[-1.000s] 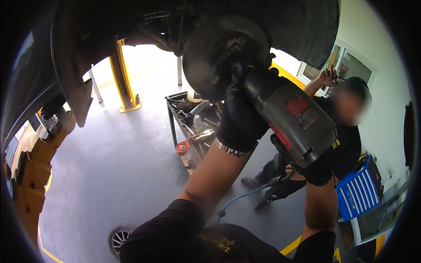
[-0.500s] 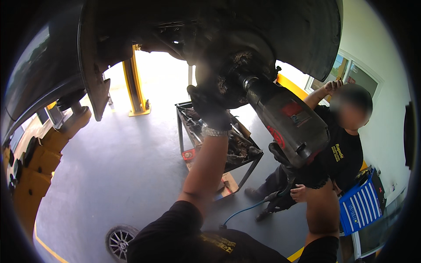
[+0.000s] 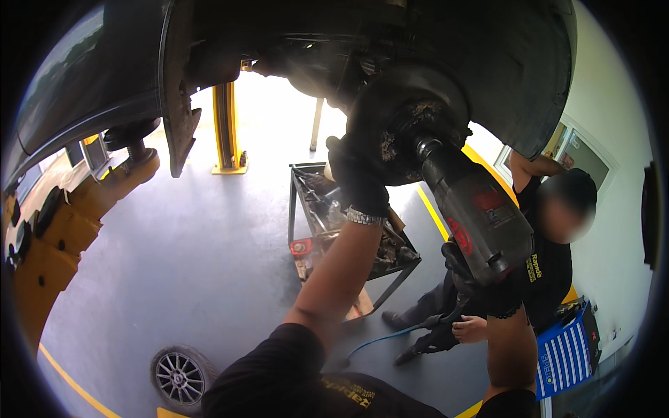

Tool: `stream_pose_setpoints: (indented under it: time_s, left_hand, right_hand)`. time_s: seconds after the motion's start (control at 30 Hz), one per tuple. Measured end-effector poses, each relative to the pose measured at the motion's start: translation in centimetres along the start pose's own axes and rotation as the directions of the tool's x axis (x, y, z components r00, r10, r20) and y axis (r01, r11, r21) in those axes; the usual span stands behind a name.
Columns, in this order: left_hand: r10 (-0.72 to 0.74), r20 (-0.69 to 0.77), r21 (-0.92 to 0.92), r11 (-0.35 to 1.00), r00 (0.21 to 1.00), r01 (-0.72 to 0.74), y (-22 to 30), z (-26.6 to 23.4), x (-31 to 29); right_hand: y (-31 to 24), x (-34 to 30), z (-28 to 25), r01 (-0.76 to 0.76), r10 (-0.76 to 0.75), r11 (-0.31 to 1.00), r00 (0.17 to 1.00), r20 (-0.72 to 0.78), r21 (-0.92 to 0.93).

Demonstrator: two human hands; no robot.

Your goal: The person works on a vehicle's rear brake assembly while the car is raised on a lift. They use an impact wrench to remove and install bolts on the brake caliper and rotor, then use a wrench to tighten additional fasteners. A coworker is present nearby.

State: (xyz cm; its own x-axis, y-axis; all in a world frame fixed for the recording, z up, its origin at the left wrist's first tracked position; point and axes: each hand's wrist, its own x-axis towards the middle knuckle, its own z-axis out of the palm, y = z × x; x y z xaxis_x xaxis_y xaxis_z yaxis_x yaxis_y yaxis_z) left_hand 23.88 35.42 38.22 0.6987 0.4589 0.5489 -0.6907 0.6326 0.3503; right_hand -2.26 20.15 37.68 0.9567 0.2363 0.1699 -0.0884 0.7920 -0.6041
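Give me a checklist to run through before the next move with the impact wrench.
1. Right hand holding the impact wrench by its handle: ok.
2. Wrench nose fully seated at the hub: cannot tell; it meets the hub, but the inside is hidden.
3. Left hand clear of the nose: ok, it is off to the left, by the disc's rim.
4. Co-worker's hand clear of the blue hose: cannot tell; they look close, depth unclear.
5. Loose wheel away from the co-worker's feet: ok, on the floor at lower left.
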Motion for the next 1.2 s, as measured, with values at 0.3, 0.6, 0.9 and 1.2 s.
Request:
stream_pose_setpoints:
  time_s: [0.3,0.6,0.9,1.2]
  left_hand:
    - [-0.291,-0.131,-0.03,0.957,0.948,0.289,1.1,0.4,-0.2]
    - [0.586,0.175,0.867,0.289,0.791,-0.406,-1.1,-0.5,-0.8]
    - [0.07,0.164,0.83,0.529,0.984,-0.177,-2.7,-0.4,-1.9]
    - [0.259,0.308,0.376,0.85,0.915,-0.368,1.8,-1.4,2.5]
  right_hand:
    - [0.5,0.5,4.1,0.034,-0.037,0.998,0.997,-0.067,-0.043]
    - [-0.9,-0.5,2.6,0.112,-0.145,0.85,0.989,-0.025,-0.515]
    - [-3.6,-1.2,-1.5,0.035,0.001,0.967,0.99,0.142,-0.253]
    - [-0.4,-1.0,3.3,0.36,-0.43,0.065,0.852,0.299,-0.931]
